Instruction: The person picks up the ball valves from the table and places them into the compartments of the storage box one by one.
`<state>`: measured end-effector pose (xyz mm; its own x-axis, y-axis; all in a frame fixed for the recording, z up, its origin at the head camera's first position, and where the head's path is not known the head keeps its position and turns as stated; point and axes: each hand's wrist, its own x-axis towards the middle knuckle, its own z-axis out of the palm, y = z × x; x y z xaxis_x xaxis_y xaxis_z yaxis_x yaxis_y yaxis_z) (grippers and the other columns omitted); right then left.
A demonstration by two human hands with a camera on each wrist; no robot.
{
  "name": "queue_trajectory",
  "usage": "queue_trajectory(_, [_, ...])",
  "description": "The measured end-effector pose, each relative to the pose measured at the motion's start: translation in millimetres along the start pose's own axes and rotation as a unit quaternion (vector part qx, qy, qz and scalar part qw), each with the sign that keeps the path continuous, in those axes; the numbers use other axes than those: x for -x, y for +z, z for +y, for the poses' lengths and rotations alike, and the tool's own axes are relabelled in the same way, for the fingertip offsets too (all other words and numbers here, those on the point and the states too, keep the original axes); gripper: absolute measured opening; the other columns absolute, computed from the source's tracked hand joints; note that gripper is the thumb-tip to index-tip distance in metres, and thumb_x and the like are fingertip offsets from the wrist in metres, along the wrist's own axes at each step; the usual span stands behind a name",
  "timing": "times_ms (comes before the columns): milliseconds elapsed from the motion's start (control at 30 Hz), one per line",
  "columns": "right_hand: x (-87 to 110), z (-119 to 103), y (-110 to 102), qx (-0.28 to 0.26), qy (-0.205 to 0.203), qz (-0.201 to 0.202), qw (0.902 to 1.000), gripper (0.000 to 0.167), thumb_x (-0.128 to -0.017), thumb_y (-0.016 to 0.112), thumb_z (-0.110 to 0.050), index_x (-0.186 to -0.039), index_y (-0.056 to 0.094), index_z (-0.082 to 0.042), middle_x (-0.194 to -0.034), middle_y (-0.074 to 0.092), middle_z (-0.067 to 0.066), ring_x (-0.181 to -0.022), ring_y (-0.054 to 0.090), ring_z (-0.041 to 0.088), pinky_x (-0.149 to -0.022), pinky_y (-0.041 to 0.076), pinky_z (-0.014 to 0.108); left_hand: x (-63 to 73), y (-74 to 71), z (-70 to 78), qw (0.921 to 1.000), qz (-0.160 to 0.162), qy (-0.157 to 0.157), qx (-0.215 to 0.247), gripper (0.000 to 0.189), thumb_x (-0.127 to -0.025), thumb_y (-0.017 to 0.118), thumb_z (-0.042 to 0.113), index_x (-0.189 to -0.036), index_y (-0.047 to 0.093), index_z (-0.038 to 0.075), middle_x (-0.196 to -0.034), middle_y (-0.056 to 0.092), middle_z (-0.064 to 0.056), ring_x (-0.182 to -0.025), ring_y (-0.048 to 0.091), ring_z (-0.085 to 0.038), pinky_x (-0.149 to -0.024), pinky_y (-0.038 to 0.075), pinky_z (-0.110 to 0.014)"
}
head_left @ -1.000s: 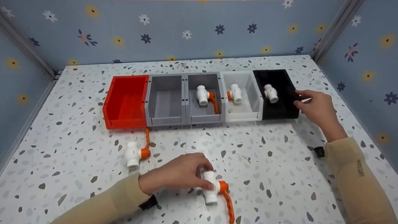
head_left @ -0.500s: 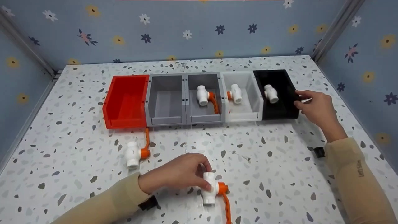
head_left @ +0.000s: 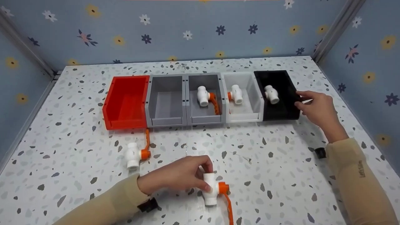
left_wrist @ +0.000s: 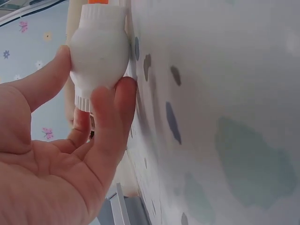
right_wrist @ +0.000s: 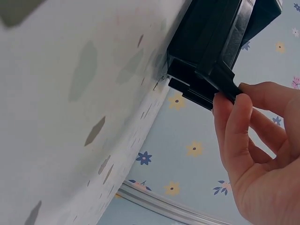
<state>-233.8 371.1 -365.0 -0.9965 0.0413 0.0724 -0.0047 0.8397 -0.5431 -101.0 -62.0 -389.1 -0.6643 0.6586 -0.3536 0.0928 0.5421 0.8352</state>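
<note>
Near the table's front, my left hand (head_left: 179,175) holds a white ball valve (head_left: 210,195) between thumb and fingers; its orange lever handle (head_left: 230,207) points toward me. In the left wrist view the fingers curl round the valve's white body (left_wrist: 99,51). On the right, my right hand (head_left: 320,109) pinches the right wall of the black bin (head_left: 282,114). The right wrist view shows thumb and fingertips on that bin's edge (right_wrist: 225,79). Inside the black bin lies another white valve (head_left: 272,94), its handle hidden or too dark to see.
The black bin ends a row with a red bin (head_left: 126,123), two grey bins (head_left: 167,122) (head_left: 204,119) and a white bin (head_left: 245,117). One valve (head_left: 203,96) lies in the right grey bin, another (head_left: 237,94) in the white. A loose valve (head_left: 133,156) lies before the red bin.
The held valve has turned slightly in my left hand, its handle swinging a little to the left. My right hand stays on the black bin's wall.
</note>
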Motion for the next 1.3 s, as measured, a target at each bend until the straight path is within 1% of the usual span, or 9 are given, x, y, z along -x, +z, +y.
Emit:
queue_trajectory(133, [0.4,0.4,-0.2,-0.002,0.005,-0.003,1.0000,0.048,-0.096,0.066,-0.025,-0.142,0.057,-0.013,-0.122,0.065,0.018,-0.073,0.066,0.009,-0.057,0.049,0.025,-2.5,0.0,-1.8,0.9993,-0.001,0.003,0.036,0.028,-0.084,0.081,0.018,-0.104,0.061,0.020,-0.104,0.064,0.006,-0.090,0.066,-0.012,-0.077,0.054,-0.035])
queue_trajectory(200, [0.7,0.8,-0.1,-0.001,0.003,-0.003,1.0000,0.048,-0.096,0.066,-0.025,-0.142,0.057,-0.013,-0.122,0.065,0.018,-0.074,0.067,0.011,-0.058,0.050,0.026,-4.1,-0.2,-3.4,0.9989,-0.002,0.011,0.046,0.024,-0.086,0.079,0.017,-0.104,0.064,0.017,-0.103,0.065,0.005,-0.091,0.066,-0.012,-0.078,0.054,-0.034])
queue_trajectory(333, [1.4,1.7,0.3,0.003,0.000,-0.002,1.0000,0.048,-0.097,0.065,-0.026,-0.142,0.057,-0.013,-0.122,0.065,0.017,-0.078,0.068,0.015,-0.059,0.050,0.027,-5.8,-0.4,-5.3,0.9981,0.000,0.030,0.054,0.017,-0.090,0.075,0.017,-0.105,0.067,0.014,-0.100,0.067,0.005,-0.087,0.066,-0.013,-0.075,0.054,-0.032])
queue_trajectory(467, [1.4,2.5,1.0,0.004,-0.001,-0.001,1.0000,0.048,-0.097,0.065,-0.025,-0.142,0.057,-0.013,-0.122,0.065,0.018,-0.079,0.068,0.017,-0.059,0.050,0.027,-7.0,-0.5,-6.2,0.9975,0.017,0.043,0.053,0.013,-0.092,0.073,0.020,-0.104,0.070,0.015,-0.096,0.067,0.006,-0.080,0.063,-0.012,-0.071,0.052,-0.031])
queue_trajectory(667, [1.5,3.0,1.6,-0.005,-0.002,-0.002,1.0000,0.047,-0.097,0.065,-0.024,-0.142,0.057,-0.013,-0.122,0.064,0.018,-0.084,0.069,0.025,-0.058,0.050,0.024,-5.9,-0.5,-7.6,0.9959,0.051,0.056,0.051,0.011,-0.094,0.070,0.023,-0.103,0.075,0.018,-0.093,0.068,0.007,-0.074,0.060,-0.013,-0.066,0.051,-0.030])
queue_trajectory(800, [1.6,2.9,1.6,-0.010,0.000,-0.002,0.9999,0.048,-0.097,0.065,-0.025,-0.142,0.057,-0.013,-0.122,0.064,0.018,-0.085,0.069,0.027,-0.058,0.050,0.023,-5.2,-2.3,-9.0,0.9939,0.072,0.057,0.061,0.014,-0.094,0.071,0.023,-0.103,0.078,0.016,-0.092,0.069,0.005,-0.074,0.062,-0.015,-0.066,0.052,-0.031])
queue_trajectory(967, [0.9,3.1,1.9,-0.011,0.000,-0.004,0.9999,0.048,-0.097,0.065,-0.026,-0.143,0.057,-0.013,-0.123,0.064,0.018,-0.086,0.070,0.028,-0.057,0.050,0.024,-2.7,-8.5,-9.0,0.9935,0.083,0.049,0.061,0.016,-0.094,0.070,0.023,-0.106,0.078,0.015,-0.093,0.070,0.005,-0.074,0.062,-0.015,-0.065,0.052,-0.031])
queue_trajectory(1133, [0.1,3.0,1.5,-0.012,0.004,-0.007,0.9999,0.049,-0.097,0.065,-0.027,-0.143,0.056,-0.013,-0.124,0.063,0.018,-0.085,0.070,0.026,-0.058,0.050,0.024,2.1,-19.4,-10.8,0.9927,0.101,0.041,0.052,0.017,-0.095,0.070,0.023,-0.107,0.078,0.015,-0.095,0.071,0.004,-0.075,0.063,-0.016,-0.067,0.053,-0.032])
queue_trajectory(1300, [0.1,3.7,1.2,-0.006,0.000,-0.004,1.0000,0.049,-0.097,0.065,-0.028,-0.143,0.056,-0.014,-0.125,0.063,0.018,-0.073,0.069,0.013,-0.056,0.050,0.027,5.3,-32.6,-15.5,0.9905,0.128,0.026,0.044,0.018,-0.095,0.069,0.025,-0.108,0.078,0.015,-0.096,0.072,0.003,-0.074,0.065,-0.019,-0.066,0.054,-0.036])
